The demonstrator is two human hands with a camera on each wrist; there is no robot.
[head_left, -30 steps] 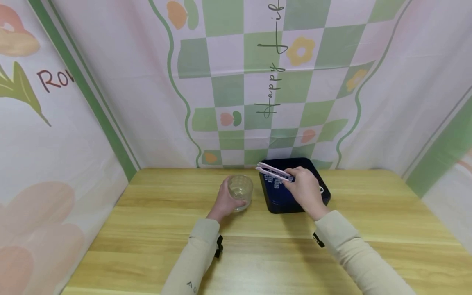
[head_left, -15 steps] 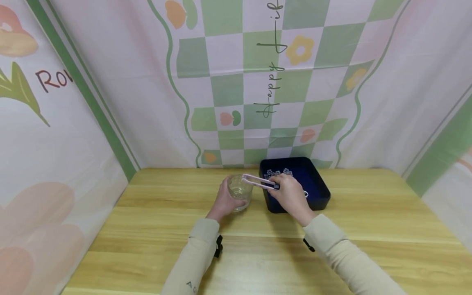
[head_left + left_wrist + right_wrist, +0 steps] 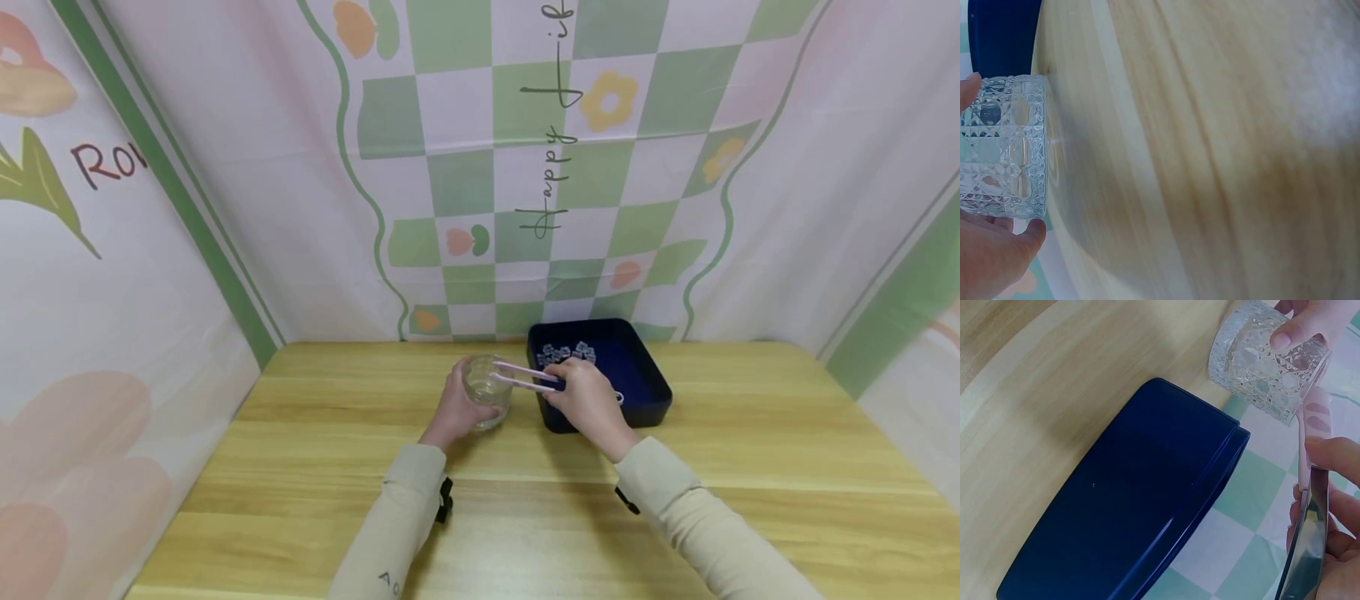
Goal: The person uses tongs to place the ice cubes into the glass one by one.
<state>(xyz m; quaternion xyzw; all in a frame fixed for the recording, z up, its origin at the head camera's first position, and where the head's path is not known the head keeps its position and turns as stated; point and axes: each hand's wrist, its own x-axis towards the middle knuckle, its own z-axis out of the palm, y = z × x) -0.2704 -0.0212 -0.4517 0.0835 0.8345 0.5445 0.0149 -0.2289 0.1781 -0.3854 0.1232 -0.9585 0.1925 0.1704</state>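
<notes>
My left hand (image 3: 459, 408) holds a clear cut-glass tumbler (image 3: 491, 408) upright on the table, fingers and thumb around its sides. The left wrist view shows the tumbler's (image 3: 1004, 150) faceted wall. My right hand (image 3: 588, 400) grips a pair of tongs (image 3: 1318, 419) with pink tips and metal arms. The tips reach over the tumbler's mouth and stand apart, with nothing visible between them. Just to the right sits a dark blue square tray (image 3: 651, 375), partly behind my right hand. Several clear cubes (image 3: 581, 352) lie in its back left part.
The wooden table (image 3: 525, 533) runs up to a printed curtain (image 3: 465, 183) with green checks at the back. Similar cloth hangs at the left and right sides. The tray stands near the table's back edge.
My right hand moved the tongs left from above the tray to the tumbler's mouth. Their tips, together half a second ago, are now spread. My left hand stayed on the tumbler.
</notes>
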